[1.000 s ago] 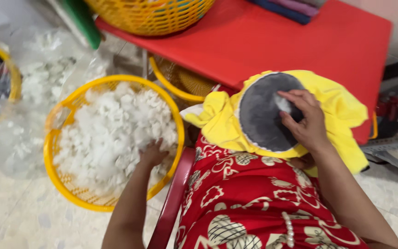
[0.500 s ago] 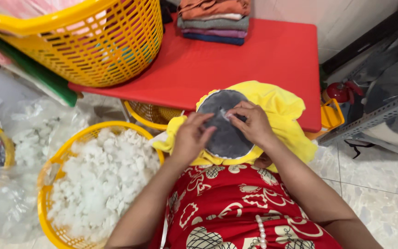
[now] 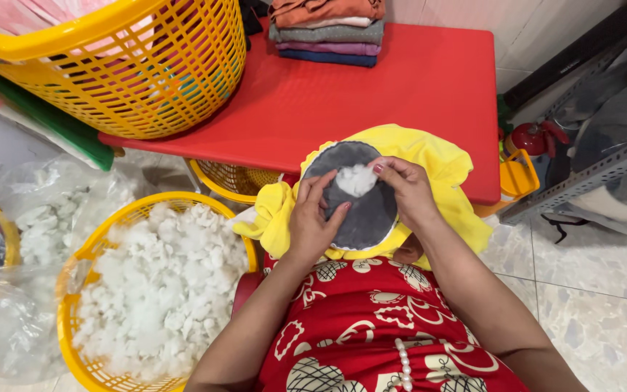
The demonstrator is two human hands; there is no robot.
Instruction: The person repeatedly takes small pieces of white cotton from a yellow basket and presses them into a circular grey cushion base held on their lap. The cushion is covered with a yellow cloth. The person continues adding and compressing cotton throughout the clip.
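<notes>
Tiled floor all around, with a red table taking up the far middle of my view. On its far edge sits a stack of folded clothes, and a big yellow basket hangs over its far left corner. Down on the left near me is a round yellow basket packed with white stuffing, and clear plastic bags with more of the white fluff lie just beyond it.

Right in front of me, over my lap in the red patterned dress, I've got a yellow fabric piece with a grey round pad on it. My left hand rests on the pad's left side, fingers curled and pressing it. My right hand pinches a small tuft of white stuffing against the far part of the pad, fingers narrowed on it.
</notes>
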